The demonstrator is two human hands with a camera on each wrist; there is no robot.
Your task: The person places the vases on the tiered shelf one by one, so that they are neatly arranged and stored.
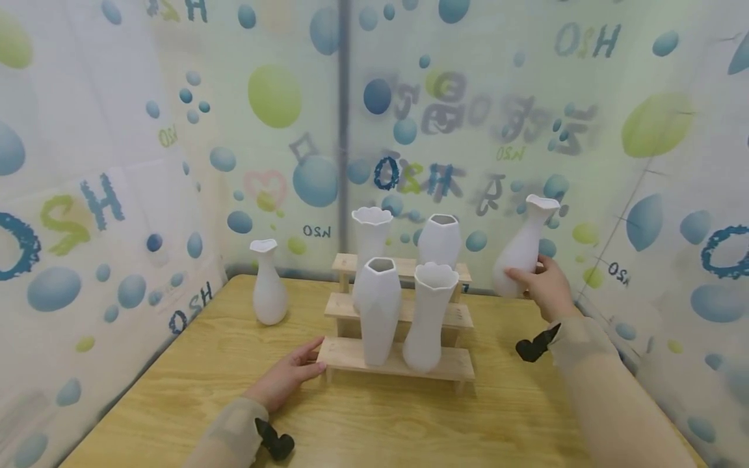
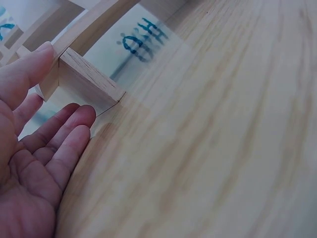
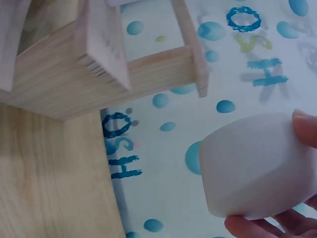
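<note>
My right hand (image 1: 550,289) holds a white vase (image 1: 521,250) with a narrow neck and a flared rim, tilted and raised off the table at the right. Its smooth base (image 3: 257,166) shows large in the right wrist view, with thumb and fingers around it. My left hand (image 1: 289,374) is at the left end of a three-step wooden stand (image 1: 456,364); thumb and forefinger hold the end of its lowest board (image 2: 94,25), while the other fingers lie loosely beside the leg (image 2: 91,74). On the lowest step stand a faceted vase (image 1: 380,312) and a scalloped-rim vase (image 1: 430,318).
Higher on the stand are another scalloped vase (image 1: 371,234) and another faceted vase (image 1: 440,240). A narrow-necked white vase (image 1: 270,292) stands on the wooden table (image 1: 374,429) at the left. Printed curtains (image 1: 275,162) hang close behind and at both sides.
</note>
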